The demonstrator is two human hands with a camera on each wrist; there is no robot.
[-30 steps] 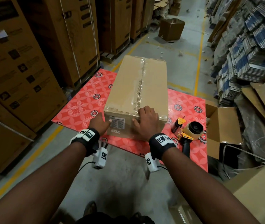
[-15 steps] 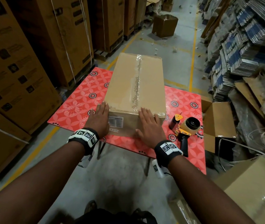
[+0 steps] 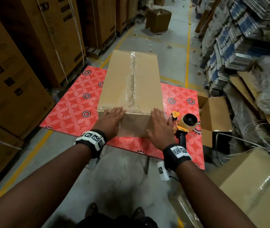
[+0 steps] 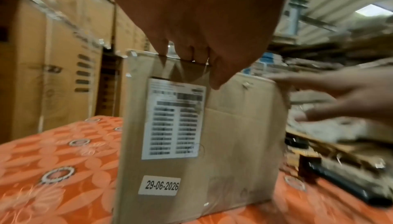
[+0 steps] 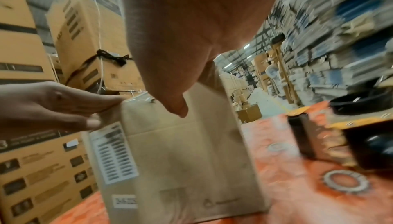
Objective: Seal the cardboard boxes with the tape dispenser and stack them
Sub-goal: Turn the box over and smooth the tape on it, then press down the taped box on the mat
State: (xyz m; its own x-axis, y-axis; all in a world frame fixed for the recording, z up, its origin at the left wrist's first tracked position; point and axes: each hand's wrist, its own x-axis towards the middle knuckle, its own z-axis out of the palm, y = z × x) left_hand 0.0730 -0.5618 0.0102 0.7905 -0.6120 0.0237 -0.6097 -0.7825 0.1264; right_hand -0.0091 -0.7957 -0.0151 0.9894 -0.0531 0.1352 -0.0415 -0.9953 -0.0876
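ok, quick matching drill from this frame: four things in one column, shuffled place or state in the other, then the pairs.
Things:
1. cardboard box
2. tape dispenser
3. left hand
4. open carton

Places or states:
A. lying on the table to the right of the right hand
B. flat on the near left corner of the box
C. beside the table's right edge, flaps up
D. on the red table, top seam taped

Pairs: 1-D, 2-A, 3-B, 4-C

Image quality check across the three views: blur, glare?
Head: sharp, dim, glare on the box's tape seam. Left wrist: date sticker readable, right hand and background smeared. Right wrist: motion blur all over, label illegible, tape dispenser soft.
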